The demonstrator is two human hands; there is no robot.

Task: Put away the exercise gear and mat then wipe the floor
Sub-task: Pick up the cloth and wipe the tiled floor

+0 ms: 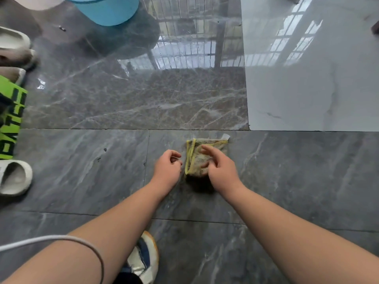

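Note:
A folded grey-green cloth with yellow trim (pixel 213 147) lies flat on the dark marbled floor tile (pixel 82 171) in the middle of the view. My right hand (pixel 219 169) hovers over the cloth's near right part, fingers spread and curled, fingertips touching or just above it. My left hand (pixel 167 168) is just left of the cloth, fingers loosely curled with nothing in them, apart from the cloth's yellow edge.
Pale slippers (pixel 14 177) and other shoes (pixel 14 48) line the left edge, beside a green and black item (pixel 12 117). A blue bucket (pixel 108 9) stands at the top. My shoe (pixel 143 261) is below. A white cable (pixel 61 238) crosses my left forearm.

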